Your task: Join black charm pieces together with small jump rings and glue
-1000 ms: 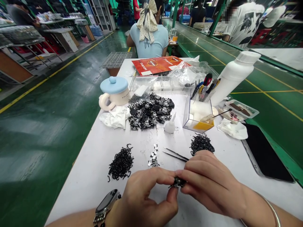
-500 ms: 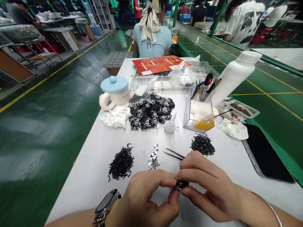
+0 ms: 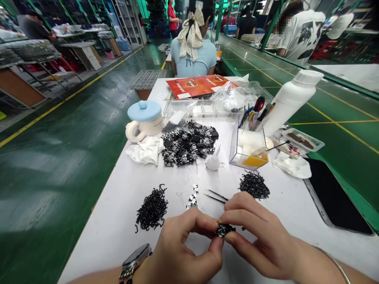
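Both hands meet low in the middle of the view, pinching a small black-and-silver metal part [image 3: 225, 230] between their fingertips. Its exact shape is partly hidden by my fingers. My left hand [image 3: 183, 244] wears a wristwatch [image 3: 134, 258], and my right hand [image 3: 257, 236] has a thin metal bangle [image 3: 334, 264] at the wrist. Just above my right hand lie fine black tweezers [image 3: 216, 195], their far end hidden behind it. Nearby on the white table [image 3: 112, 244] are two piles of black curled pieces [image 3: 151, 209] [image 3: 254, 185], a strip of small silver pieces [image 3: 192, 197], and a larger black-and-silver heap [image 3: 188, 144].
Farther up the table stand a blue-lidded mug [image 3: 144, 120], a clear box of tools [image 3: 247, 148] and a white bottle [image 3: 291, 102]. A dark tablet [image 3: 336, 197] lies at the right. A co-worker in a pale blue top [image 3: 194, 55] sits beyond the table's far end.
My fingers have shifted slightly around the small part, still holding it. The whole view has tilted and moved a little as my head moved. The objects on the table stay in place.
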`<move>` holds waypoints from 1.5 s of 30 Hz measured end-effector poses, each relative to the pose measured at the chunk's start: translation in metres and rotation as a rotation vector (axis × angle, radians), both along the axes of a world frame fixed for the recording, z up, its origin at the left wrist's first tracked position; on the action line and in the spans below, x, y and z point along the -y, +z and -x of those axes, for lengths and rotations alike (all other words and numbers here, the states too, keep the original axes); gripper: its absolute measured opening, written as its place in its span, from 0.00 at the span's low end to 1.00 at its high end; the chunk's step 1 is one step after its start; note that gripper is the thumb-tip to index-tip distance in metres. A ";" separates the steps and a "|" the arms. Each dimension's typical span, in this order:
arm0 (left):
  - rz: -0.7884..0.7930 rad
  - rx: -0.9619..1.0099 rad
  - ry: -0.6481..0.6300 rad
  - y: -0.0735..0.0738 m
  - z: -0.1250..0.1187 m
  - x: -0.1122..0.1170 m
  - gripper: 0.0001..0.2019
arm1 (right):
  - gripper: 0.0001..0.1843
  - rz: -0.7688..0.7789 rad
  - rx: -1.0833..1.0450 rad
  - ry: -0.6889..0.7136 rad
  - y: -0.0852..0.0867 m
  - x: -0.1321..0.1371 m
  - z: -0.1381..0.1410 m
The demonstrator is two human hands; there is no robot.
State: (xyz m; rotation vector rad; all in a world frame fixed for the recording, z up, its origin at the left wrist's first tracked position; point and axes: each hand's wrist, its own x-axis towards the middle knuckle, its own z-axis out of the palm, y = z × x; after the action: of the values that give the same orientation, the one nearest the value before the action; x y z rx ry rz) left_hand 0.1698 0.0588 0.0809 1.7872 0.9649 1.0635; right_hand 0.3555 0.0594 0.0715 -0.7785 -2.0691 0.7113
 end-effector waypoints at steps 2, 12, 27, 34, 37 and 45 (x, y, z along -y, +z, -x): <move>0.057 0.020 0.011 -0.001 -0.001 0.000 0.08 | 0.12 -0.032 0.030 -0.003 0.001 -0.001 0.000; 0.081 0.018 0.043 -0.002 -0.002 0.000 0.07 | 0.11 -0.094 0.043 -0.029 0.001 -0.003 0.003; 0.228 0.065 0.011 -0.002 -0.002 0.000 0.07 | 0.08 0.015 -0.008 0.015 0.002 -0.004 0.003; 0.900 0.399 -0.081 -0.006 -0.001 -0.006 0.10 | 0.12 0.229 0.089 0.015 0.005 -0.009 -0.002; 0.958 0.469 -0.090 -0.011 0.003 -0.007 0.10 | 0.14 0.235 0.197 -0.020 0.018 -0.013 -0.017; 1.004 0.391 -0.060 -0.011 0.005 -0.012 0.13 | 0.05 0.247 0.665 -0.346 0.014 -0.006 -0.088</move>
State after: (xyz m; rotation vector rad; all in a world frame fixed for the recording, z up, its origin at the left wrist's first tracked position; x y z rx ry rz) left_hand 0.1648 0.0711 0.0703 0.7458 0.9397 0.6488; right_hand 0.4431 0.0654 0.0859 -1.6440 -2.3408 0.5601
